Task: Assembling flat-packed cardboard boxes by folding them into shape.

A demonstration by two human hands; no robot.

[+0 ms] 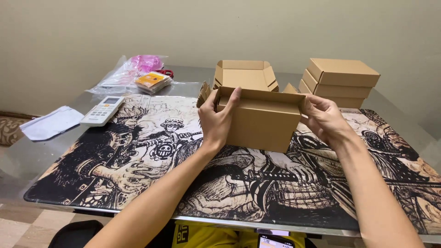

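Presently: cardboard box point(259, 121), half-folded, gripped between left hand point(217, 120) and right hand point(324, 119); stacked closed boxes point(340, 82) beyond right hand; remote control point(102, 110) far left of left hand.

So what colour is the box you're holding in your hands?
Plain brown cardboard box, seen best in the head view.

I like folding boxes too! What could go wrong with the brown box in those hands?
1. The brown cardboard box is pinched only at its ends by the left hand and right hand; its flaps might buckle.
2. Swinging it back might topple the stack of closed cardboard boxes.
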